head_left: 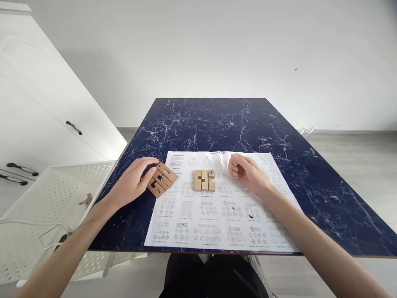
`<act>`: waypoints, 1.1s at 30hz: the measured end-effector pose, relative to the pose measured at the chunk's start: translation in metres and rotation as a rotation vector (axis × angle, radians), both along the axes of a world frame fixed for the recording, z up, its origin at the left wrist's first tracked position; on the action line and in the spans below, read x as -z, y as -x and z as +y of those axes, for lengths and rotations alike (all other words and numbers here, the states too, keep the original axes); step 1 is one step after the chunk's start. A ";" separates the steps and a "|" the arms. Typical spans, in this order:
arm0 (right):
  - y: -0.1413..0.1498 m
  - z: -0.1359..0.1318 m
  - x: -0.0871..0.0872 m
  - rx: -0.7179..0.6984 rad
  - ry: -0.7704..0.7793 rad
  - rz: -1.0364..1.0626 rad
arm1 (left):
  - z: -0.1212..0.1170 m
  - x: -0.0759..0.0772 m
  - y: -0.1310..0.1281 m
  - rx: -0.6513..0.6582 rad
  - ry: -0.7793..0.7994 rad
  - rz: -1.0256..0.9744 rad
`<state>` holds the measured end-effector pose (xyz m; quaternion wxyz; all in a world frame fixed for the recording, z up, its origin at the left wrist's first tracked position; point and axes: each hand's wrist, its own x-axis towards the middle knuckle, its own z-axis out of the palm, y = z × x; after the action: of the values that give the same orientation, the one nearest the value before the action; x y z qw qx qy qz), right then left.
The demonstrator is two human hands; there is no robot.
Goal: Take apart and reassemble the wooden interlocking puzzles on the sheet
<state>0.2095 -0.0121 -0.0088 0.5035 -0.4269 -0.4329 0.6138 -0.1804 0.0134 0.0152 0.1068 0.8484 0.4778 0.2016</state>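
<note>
Touching brown pieces — left fingers, loosely open, right fingers curled, pale blocks between.

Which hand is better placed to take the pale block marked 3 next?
Probably the right hand: its curled fingers are nearer the block marked 3, while the left hand is at the brown numbered pieces.

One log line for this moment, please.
left hand: touching brown numbered pieces | right hand: curled, contents hidden | light wooden blocks: side by side on printed sheet, between hands
</note>
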 end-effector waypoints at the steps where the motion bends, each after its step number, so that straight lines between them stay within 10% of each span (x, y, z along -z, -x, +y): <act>1: 0.001 -0.001 0.000 -0.013 -0.020 -0.036 | -0.003 0.002 0.002 0.009 0.030 -0.002; 15: 0.010 -0.035 -0.005 -0.116 -0.536 -0.857 | -0.023 0.009 -0.008 0.054 0.208 0.120; 33: 0.041 -0.044 0.005 -0.232 -0.630 -1.031 | -0.024 0.018 -0.031 0.011 0.249 0.050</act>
<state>0.1682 -0.0556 -0.0136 0.2611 -0.4496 -0.8249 0.2219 -0.1490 -0.0102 -0.0023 0.2005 0.8359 0.4970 0.1186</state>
